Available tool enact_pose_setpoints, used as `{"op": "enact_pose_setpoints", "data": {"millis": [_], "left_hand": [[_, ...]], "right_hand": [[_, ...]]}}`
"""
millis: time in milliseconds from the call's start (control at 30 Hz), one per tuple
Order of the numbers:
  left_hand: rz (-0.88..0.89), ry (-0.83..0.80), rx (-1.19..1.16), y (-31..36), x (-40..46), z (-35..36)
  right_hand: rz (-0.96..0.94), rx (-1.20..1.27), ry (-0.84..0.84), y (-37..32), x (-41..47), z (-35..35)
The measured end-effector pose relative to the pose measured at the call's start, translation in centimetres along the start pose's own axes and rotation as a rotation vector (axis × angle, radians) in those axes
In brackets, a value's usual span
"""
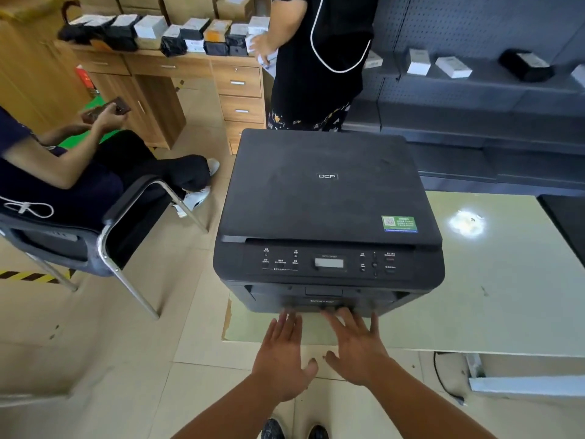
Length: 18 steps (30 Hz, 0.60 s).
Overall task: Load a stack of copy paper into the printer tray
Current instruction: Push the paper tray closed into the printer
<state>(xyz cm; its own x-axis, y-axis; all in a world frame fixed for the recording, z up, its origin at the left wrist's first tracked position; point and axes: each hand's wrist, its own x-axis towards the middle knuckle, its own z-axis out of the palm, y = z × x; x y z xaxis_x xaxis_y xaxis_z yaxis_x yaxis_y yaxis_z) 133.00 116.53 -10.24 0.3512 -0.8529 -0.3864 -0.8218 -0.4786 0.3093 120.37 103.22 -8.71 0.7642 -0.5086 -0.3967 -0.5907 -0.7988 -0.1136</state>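
A black printer (pixel 326 198) with a closed lid stands on a pale green table (pixel 490 296), its front facing me. My left hand (pixel 283 356) and my right hand (pixel 356 346) are side by side, palms down, fingers spread. Their fingertips reach the lower front of the printer, where the paper tray (pixel 319 307) sits shut. Neither hand holds anything. No stack of copy paper shows anywhere in view.
A seated person on a metal-framed chair (pixel 104 229) is at the left, holding a dark object. Another person stands behind the printer beside a wooden desk (pixel 177 80) stacked with boxes. Dark shelving (pixel 474 90) runs along the right. A cable (pixel 443 378) hangs under the table.
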Motion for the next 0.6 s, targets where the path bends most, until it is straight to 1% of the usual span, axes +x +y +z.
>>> {"op": "enact_pose_setpoints", "data": {"millis": [233,300,367,500,600], "left_hand": [[0.057,0.007,0.044,-0.1,-1.3,0.1],[0.042,-0.016,0.079,0.1,-2.1,-0.2],[0.018,-0.013,0.083,0.6,-3.3,-0.6],[-0.045,0.077,0.000,1.7,-6.2,-1.0],[-0.069,0.166,0.043,2.9,-7.9,-1.3]], "right_hand": [[0.022,0.028,-0.035,0.1,-0.9,0.5],[0.030,0.029,-0.054,0.2,-1.1,0.4],[0.013,0.038,-0.039,0.1,-1.2,0.3],[0.012,0.115,-0.054,0.1,-1.9,0.2],[-0.004,0.136,-0.028,0.3,-3.6,0.2]]}}
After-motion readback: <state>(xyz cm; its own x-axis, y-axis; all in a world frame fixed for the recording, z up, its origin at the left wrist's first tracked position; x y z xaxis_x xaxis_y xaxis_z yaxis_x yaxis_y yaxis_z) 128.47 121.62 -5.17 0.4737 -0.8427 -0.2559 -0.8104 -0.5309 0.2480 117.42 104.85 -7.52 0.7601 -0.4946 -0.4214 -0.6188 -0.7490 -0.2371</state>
